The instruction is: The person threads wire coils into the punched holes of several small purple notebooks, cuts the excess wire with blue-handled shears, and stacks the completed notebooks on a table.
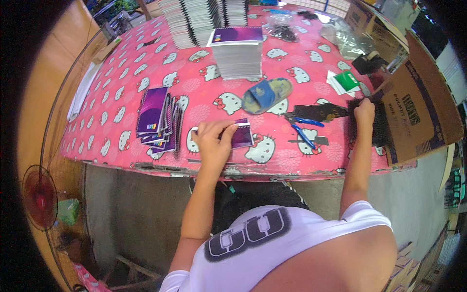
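Observation:
At the table's near edge, my left hand (pixel 214 138) presses on a small purple notebook (pixel 242 134), thumb and fingers closed on it. White holes run along the notebook's upper edge. Left of it lies a stack of purple spiral notebooks (pixel 154 114) with black binding. My right hand (pixel 365 112) is closed at a heap of black coils (pixel 374 129) beside a cardboard box (pixel 413 104); what it pinches is hidden. Between my hands lie blue-handled pliers (pixel 304 134), near a dark flat strip (pixel 321 113).
A blue and yellow slipper (pixel 265 95) lies mid-table, before a tall stack of unbound notebooks (pixel 238 58). Bound stacks (pixel 192 22) rise at the back. A green packet (pixel 346 82) on white cards, a black tape dispenser (pixel 369 63) and clear plastic bags (pixel 348 43) are at right.

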The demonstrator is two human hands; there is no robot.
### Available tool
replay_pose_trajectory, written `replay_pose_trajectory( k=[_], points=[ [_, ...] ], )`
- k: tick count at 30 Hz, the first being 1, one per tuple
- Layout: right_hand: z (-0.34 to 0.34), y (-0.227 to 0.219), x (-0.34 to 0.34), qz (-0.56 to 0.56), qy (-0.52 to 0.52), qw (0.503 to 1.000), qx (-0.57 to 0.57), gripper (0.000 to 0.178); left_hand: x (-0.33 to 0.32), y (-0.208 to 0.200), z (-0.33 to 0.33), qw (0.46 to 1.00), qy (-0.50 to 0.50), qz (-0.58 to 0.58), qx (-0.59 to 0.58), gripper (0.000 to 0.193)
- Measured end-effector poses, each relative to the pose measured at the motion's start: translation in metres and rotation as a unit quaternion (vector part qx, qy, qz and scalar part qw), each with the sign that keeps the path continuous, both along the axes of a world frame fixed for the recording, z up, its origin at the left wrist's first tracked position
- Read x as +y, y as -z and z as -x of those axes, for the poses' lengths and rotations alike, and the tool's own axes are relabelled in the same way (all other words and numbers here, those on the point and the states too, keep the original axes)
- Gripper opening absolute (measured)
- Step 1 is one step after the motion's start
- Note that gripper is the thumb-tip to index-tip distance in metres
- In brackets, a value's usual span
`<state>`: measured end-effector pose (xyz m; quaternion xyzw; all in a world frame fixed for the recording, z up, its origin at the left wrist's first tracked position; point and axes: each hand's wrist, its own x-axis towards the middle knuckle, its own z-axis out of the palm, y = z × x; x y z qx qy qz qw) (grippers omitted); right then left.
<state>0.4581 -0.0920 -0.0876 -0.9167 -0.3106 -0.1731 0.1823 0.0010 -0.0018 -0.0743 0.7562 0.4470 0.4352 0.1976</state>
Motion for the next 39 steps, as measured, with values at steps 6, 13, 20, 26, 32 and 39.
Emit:
replay_pose_trajectory(
  k=[6,13,20,26,32,39],
  points=[
    [0.040,-0.029,0.018,0.056,0.006,0.995,0.085,0.020,-0.001,-0.005,0.006,0.999,0.011,-0.033,0.013,0.021],
    [0.015,-0.017,0.028,0.067,-0.047,0.997,0.013,0.020,-0.001,-0.002,0.001,0.997,-0.005,-0.070,0.023,0.023],
    [0.004,-0.022,0.021,0.152,-0.069,0.986,-0.011,0.018,-0.001,-0.004,0.000,0.997,0.000,-0.076,0.015,0.019],
    [0.000,-0.039,0.010,0.084,-0.144,0.985,-0.045,0.023,-0.002,-0.001,-0.002,0.999,0.000,-0.040,-0.008,0.018],
    [0.148,-0.043,0.031,-0.008,-0.449,0.877,0.170,0.020,-0.001,0.002,0.000,0.998,-0.011,-0.056,0.005,0.018],
    [0.253,-0.013,0.055,-0.173,-0.576,0.737,0.308,0.026,-0.004,-0.007,-0.004,0.997,-0.019,-0.063,0.027,0.018]
  ],
)
